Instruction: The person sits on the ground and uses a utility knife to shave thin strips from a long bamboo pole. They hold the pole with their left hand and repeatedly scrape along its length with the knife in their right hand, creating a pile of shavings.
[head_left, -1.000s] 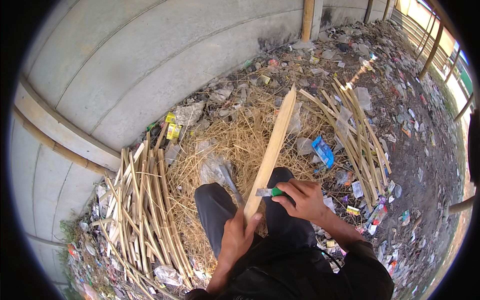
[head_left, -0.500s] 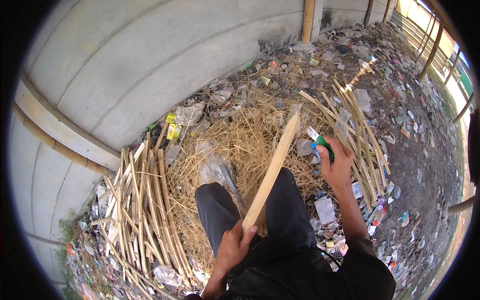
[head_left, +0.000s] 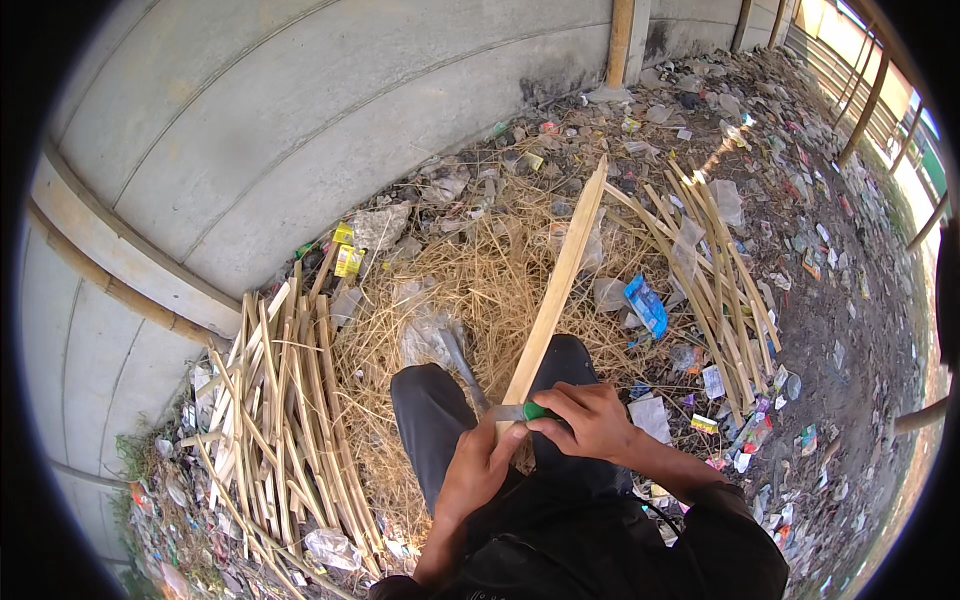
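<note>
My left hand grips the near end of a flat bamboo strip, which slants up and away to the right between my knees. In my right hand is a knife with a green handle. Its blade lies across the strip close to my left hand, pointing left. The left thumb is near the blade. Right fingers wrap the handle and hide part of it.
A pile of split bamboo strips lies at left, a smaller bundle at right. Thin shavings cover the ground ahead, with a grey tool on them. A blue wrapper lies among scattered litter. A concrete wall stands behind.
My right hand has come down and left with the knife, from beside the right bundle to the strip's near end. The strip has tilted slightly and shifted right at its far tip.
</note>
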